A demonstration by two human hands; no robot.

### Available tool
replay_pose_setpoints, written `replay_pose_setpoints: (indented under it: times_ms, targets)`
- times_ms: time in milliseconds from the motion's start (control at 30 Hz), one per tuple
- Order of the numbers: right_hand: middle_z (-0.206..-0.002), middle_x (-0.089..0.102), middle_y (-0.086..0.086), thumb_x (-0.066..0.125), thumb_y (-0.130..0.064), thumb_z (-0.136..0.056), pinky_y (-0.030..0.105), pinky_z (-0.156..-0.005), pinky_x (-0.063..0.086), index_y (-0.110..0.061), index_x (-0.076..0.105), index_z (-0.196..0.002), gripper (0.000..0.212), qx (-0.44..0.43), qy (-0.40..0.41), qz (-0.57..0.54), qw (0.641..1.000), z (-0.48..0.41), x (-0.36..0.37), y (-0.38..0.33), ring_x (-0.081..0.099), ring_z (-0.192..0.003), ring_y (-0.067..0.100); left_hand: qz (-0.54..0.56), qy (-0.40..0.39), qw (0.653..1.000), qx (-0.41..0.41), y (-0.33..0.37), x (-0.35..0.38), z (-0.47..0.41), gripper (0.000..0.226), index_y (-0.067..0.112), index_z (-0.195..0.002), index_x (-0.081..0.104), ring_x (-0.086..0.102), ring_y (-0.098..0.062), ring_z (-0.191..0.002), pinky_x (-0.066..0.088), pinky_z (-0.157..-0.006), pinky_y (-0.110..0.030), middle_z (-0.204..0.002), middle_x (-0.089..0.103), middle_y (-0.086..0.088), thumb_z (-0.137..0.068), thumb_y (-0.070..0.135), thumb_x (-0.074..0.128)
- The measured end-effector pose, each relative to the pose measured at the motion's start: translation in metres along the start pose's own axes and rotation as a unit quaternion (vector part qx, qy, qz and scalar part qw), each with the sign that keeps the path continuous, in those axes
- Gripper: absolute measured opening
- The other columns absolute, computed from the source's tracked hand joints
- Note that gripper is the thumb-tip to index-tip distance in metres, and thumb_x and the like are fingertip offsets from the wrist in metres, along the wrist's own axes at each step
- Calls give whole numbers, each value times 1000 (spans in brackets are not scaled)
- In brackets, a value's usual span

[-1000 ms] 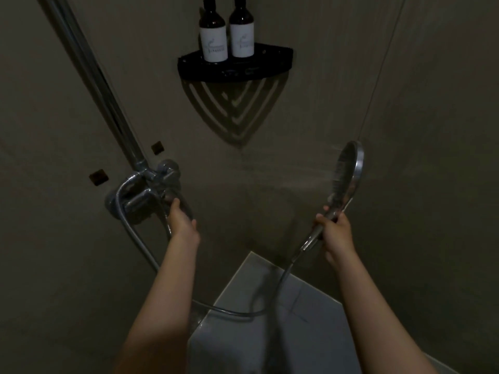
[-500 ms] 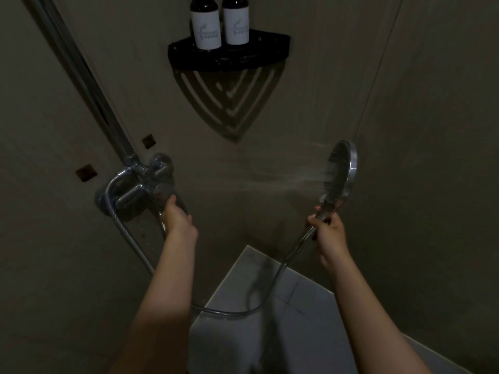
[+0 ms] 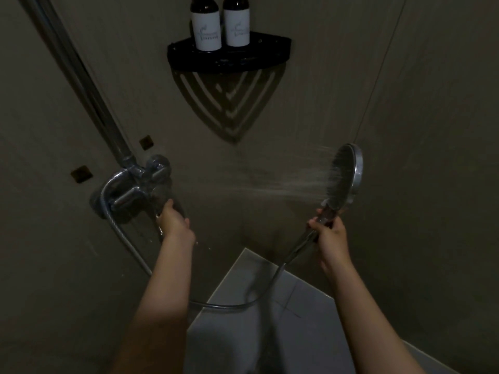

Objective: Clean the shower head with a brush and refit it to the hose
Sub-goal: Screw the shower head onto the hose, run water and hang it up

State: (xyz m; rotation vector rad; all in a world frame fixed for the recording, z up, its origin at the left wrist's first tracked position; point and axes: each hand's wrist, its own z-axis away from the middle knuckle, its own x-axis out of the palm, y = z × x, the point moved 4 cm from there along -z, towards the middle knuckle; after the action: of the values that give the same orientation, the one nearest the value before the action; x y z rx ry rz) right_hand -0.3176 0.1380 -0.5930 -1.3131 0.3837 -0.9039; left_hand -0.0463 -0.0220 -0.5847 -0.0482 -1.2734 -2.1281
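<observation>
Dim tiled shower wall (image 3: 283,117): the right hand (image 3: 330,233) is clamped on the spraying shower head (image 3: 344,176) by its handle, likely wet and slippery; the left hand (image 3: 172,221) grips the tap (image 3: 140,184).

I am reaching both bare arms forward from the bottom of the frame. My left hand (image 3: 172,221) is sitting left of centre, fingers curled shut in a grip. My right hand (image 3: 330,233) is raised right of centre, fist closed, wrist tilted slightly.
</observation>
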Motion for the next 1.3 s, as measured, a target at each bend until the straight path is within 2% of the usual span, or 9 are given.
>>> replay_pose_setpoints:
  times_ms: [200, 367, 633, 767, 933, 1033, 1067, 1167, 1300]
  targets:
    - [-92, 58, -5, 56, 9, -85, 28, -91, 43, -15, 55, -111, 36, -13, 3, -11, 1000, 1, 2, -3, 55, -90, 10, 1, 4, 1000, 4, -3, -1, -4, 40, 18, -129, 54, 56, -14, -96, 39, -59, -22, -128, 61, -3, -91, 29, 48]
    - [-86, 57, -5, 55, 12, -84, 21, -81, 44, -23, 55, -89, 35, -14, -1, -36, 999, 0, 3, -4, 55, -82, 9, -4, -2, 1000, 6, -3, -1, -5, 40, 17, -130, 53, 55, -14, -98, 39, -61, -22, -129, 60, -3, -92, 29, 47]
    - [-83, 55, -4, 54, 14, -83, 20, -79, 43, -22, 55, -86, 36, -22, -4, -50, 999, 1, 6, -6, 54, -78, 8, -12, -6, 1000, 3, -4, -1, -5, 40, 17, -130, 52, 58, -15, -92, 39, -60, -21, -130, 60, -3, -93, 29, 45]
    - [-82, 54, -4, 53, 15, -83, 21, -80, 43, -21, 55, -85, 36, -25, -5, -47, 999, 1, 8, -7, 53, -78, 8, -14, -2, 1000, 1, -2, -2, -4, 41, 17, -132, 51, 54, -15, -100, 38, -61, -20, -131, 58, -2, -93, 29, 45]
    - [-83, 55, -4, 54, 14, -83, 21, -80, 44, -21, 54, -85, 35, -17, -2, -49, 999, 2, 9, -6, 54, -80, 8, -31, -21, 999, -19, -4, -4, -4, 41, 21, -132, 51, 54, -16, -117, 37, -76, -23, -136, 55, 0, -93, 33, 42]
    - [-82, 54, -4, 53, 15, -83, 22, -80, 44, -20, 54, -85, 36, -15, -2, -60, 998, 1, 10, -5, 53, -78, 8, -28, -40, 998, -30, -6, -2, -1, 36, 20, -128, 49, 58, -13, -102, 40, -74, -21, -140, 50, -4, -96, 31, 37]
    - [-82, 54, -4, 53, 15, -83, 23, -81, 44, -20, 54, -85, 36, -15, -1, -59, 998, 1, 11, -5, 52, -78, 8, -25, -42, 998, -33, -7, -2, 0, 38, 20, -132, 46, 57, -14, -103, 42, -81, -23, -142, 47, -6, -97, 31, 36]
    - [-82, 54, -3, 52, 16, -83, 23, -81, 44, -20, 54, -85, 36, -15, 1, -58, 998, 1, 12, -6, 52, -77, 9, -20, -37, 998, -50, -8, -3, 0, 47, 17, -142, 37, 43, -20, -132, 33, -107, -28, -146, 41, -9, -98, 33, 36]
    - [-81, 53, -3, 52, 15, -83, 22, -80, 44, -20, 55, -85, 36, -13, 2, -56, 998, 0, 14, -4, 52, -77, 9, -19, -50, 997, -64, -7, -3, -2, 48, 15, -143, 36, 42, -22, -133, 33, -108, -29, -146, 40, -11, -99, 34, 33]
